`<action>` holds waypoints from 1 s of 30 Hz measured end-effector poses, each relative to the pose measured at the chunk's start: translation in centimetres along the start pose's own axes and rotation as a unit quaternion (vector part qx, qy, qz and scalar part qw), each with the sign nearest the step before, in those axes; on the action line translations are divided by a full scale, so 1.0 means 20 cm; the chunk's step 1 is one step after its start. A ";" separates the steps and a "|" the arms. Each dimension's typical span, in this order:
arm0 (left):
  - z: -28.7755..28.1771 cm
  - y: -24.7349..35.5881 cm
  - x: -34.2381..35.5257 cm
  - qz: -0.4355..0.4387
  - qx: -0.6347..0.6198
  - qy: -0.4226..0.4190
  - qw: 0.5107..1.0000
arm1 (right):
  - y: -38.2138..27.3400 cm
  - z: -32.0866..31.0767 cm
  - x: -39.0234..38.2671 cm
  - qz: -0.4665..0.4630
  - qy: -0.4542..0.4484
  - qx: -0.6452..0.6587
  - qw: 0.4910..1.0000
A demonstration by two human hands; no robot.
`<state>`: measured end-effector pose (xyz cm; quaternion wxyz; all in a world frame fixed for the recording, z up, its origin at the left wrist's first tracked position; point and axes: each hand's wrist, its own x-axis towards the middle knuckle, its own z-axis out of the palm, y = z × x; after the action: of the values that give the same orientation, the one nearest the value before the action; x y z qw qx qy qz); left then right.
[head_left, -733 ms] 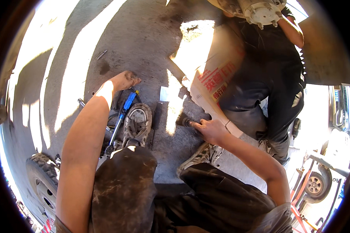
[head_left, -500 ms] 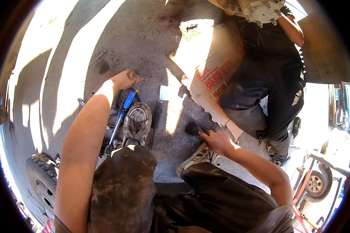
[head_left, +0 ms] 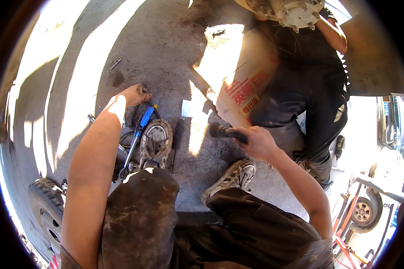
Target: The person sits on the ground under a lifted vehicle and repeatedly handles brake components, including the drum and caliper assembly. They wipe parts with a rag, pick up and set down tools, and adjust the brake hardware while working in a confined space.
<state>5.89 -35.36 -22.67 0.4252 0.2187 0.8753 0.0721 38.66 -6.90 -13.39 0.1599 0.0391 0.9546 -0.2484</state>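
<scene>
My right hand (head_left: 256,141) is closed around a black flashlight-like tool (head_left: 221,131), its wide round end toward the left, above my right shoe (head_left: 233,177). My left hand (head_left: 137,95) reaches out over the floor with its fingers curled in a pinch. Whatever it may hold is hidden. Just below it lies a torque wrench (head_left: 139,134) with a blue handle and chrome shaft, close beside my left shoe (head_left: 157,141). Dark metal parts (head_left: 126,139) partly show beside the wrench.
A flattened cardboard sheet (head_left: 231,101) lies under another person's dark-trousered legs (head_left: 283,107) at the right. Overhead hangs a bolted hub (head_left: 298,15). A small metal cylinder (head_left: 115,63) and a white paper (head_left: 186,108) lie on the floor. A tyre (head_left: 47,201) is at the left.
My right hand has risen off my shoe and turned, so more of the black tool shows. My left hand has drawn back slightly left and down, with its fingers curled more.
</scene>
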 end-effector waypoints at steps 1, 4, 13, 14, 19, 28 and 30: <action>0.00 0.01 0.00 0.004 0.004 -0.001 1.000 | 0.00 0.05 0.05 -0.029 0.025 0.001 0.999; 0.04 -0.02 0.02 0.048 -0.003 0.036 0.998 | -0.06 0.19 0.14 -0.052 0.010 -0.062 0.997; 0.04 -0.01 0.00 0.011 -0.017 0.030 0.999 | 0.08 0.31 -0.05 -0.001 -0.088 -0.146 0.985; 0.04 -0.02 0.01 0.008 -0.012 0.029 0.999 | 0.10 0.31 -0.09 0.006 -0.089 -0.140 0.986; 0.02 -0.08 0.04 0.008 0.007 0.023 1.000 | 0.15 0.27 -0.18 0.052 -0.108 -0.068 0.990; 0.02 -0.03 -0.01 0.013 -0.032 0.000 0.999 | 0.08 -0.09 -0.35 0.199 -0.070 0.022 0.977; 0.01 -0.02 -0.05 0.013 -0.016 0.005 1.000 | 0.06 -0.16 -0.47 0.203 -0.107 -0.071 0.971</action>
<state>6.48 -36.13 -22.21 0.4232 0.2232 0.8732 0.0927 46.79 -4.30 -8.22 0.3108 0.1938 0.9191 -0.1451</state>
